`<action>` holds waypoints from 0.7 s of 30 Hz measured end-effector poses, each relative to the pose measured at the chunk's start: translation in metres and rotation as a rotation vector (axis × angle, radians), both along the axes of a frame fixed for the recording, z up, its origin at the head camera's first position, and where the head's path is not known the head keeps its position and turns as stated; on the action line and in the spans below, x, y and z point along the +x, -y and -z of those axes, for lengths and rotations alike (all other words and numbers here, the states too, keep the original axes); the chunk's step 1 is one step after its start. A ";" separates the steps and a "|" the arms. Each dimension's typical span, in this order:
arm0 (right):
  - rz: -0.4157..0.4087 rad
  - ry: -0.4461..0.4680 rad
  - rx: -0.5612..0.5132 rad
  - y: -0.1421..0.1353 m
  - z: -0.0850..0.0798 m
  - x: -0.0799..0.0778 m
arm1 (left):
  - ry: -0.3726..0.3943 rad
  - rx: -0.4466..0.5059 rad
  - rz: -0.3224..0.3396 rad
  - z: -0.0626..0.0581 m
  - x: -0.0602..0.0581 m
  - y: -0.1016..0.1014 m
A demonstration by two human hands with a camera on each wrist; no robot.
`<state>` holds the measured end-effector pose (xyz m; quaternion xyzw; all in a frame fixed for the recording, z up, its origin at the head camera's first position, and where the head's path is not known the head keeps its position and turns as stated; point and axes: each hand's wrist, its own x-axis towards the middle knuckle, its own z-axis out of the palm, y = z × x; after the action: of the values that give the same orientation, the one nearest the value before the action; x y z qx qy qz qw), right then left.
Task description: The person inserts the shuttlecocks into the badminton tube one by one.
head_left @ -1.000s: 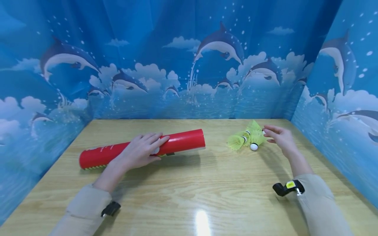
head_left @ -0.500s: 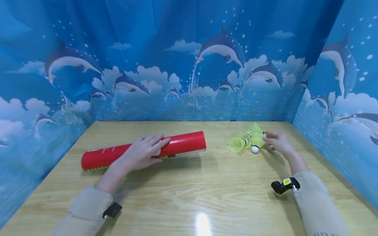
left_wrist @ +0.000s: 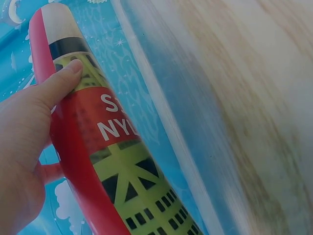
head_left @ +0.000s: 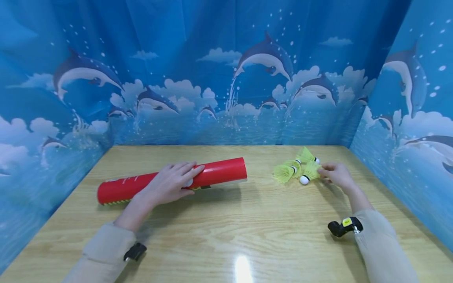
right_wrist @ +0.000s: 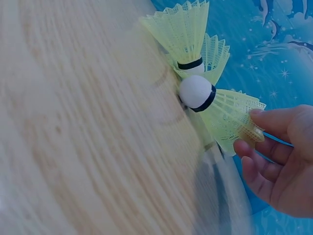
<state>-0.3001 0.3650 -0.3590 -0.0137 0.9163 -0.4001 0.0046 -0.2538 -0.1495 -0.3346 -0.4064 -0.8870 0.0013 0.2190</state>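
My left hand (head_left: pixel 171 182) grips a long red shuttlecock tube (head_left: pixel 221 171) around its middle, the thumb (left_wrist: pixel 66 81) lying over its clear side. Through that clear side yellow-green shuttlecock skirts show in the left wrist view. The tube's right end is raised, with a shadow on the table below. At the back right, my right hand (head_left: pixel 337 175) pinches the skirt edge of a yellow-green shuttlecock (right_wrist: pixel 230 115) between thumb and fingers. Its white cork (head_left: pixel 304 180) points toward the front left. Beside it lie other shuttlecocks (head_left: pixel 284 172), heaped together, partly overlapping.
A light wood-grain table (head_left: pixel 212 232) carries everything. Blue curtains (head_left: pixel 198 70) printed with dolphins stand along its back and sides. One more shuttlecock (head_left: pixel 307 155) lies at the rear of the heap, its cork toward the right hand.
My right hand has come down to the nearest shuttlecock and taken its skirt edge, turning it slightly so its cork shifts left. The left hand and tube stay almost still.
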 end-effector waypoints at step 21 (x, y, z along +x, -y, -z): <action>0.023 -0.040 -0.161 -0.005 -0.020 0.025 | 0.008 -0.003 -0.008 0.000 0.001 0.000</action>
<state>-0.2749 0.3703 -0.3390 -0.0113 0.8812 -0.4721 -0.0195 -0.2531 -0.1500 -0.3348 -0.4034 -0.8895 0.0019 0.2148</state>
